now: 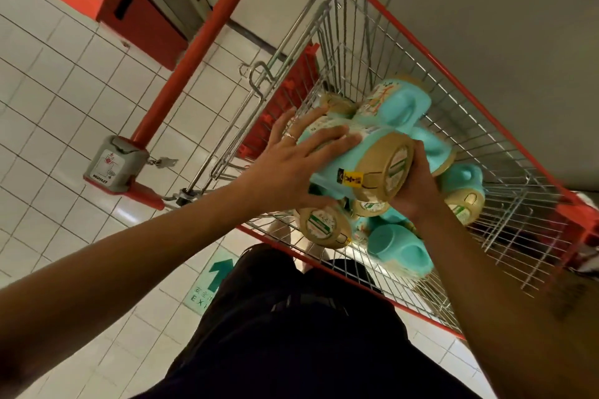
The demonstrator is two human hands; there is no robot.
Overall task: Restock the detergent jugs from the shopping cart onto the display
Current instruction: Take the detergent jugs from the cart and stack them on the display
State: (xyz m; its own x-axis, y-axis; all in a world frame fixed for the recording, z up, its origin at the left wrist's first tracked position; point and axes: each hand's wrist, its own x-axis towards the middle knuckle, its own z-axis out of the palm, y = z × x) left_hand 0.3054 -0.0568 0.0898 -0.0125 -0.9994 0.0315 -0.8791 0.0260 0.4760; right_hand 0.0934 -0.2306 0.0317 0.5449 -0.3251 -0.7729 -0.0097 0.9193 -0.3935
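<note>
Jug (337,155), likely full, heavy and slick-sided, is held just above the cart (453,82). The left hand (291,159) spans its body; the right hand (416,185) wraps beneath the cap (387,172). Supporting it underneath seems wise.

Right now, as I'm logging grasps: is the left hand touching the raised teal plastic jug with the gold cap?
Touching. In the head view the left hand lies with fingers spread on the teal plastic gold-capped jug, no gap.

Dim, warm light around me. Glare sits on the floor (124,213); the edges bow and blur slightly.
</note>
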